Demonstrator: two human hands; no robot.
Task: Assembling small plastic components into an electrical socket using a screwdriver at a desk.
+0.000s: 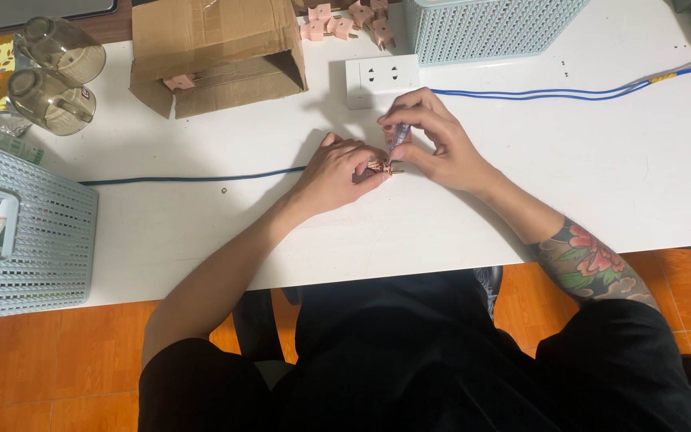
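Pinching a small pink plug point(379, 167) between thumb and fingertips, the left hand point(336, 173) is pressing it down on the white tabletop point(201, 232), so this grip is narrow and closed on the plug. The right hand point(433, 144) is holding a thin screwdriver point(401, 136) in a fine grip of thumb and first fingers, and its tip is coming down onto the plug from the far side. The plug is lying near the middle of the tabletop, just in front of the white socket block point(381, 78).

As I judge it, the step in hand is turning a small screw on the plug. The next move is calling for steady downward pressure and for keeping the tool tip seated while the left hand stops the plug from rolling.

The plug's long axis is running about left to right, and its two metal pins are pointing to the right; the screwdriver is standing steeply, leaning a little to the far right.

Further out, a dark blue cable point(193, 178) is running left from the left hand, and I cannot tell if it enters the plug. More pink plugs point(345, 20) are lying at the far edge beside a cardboard box point(217, 52).
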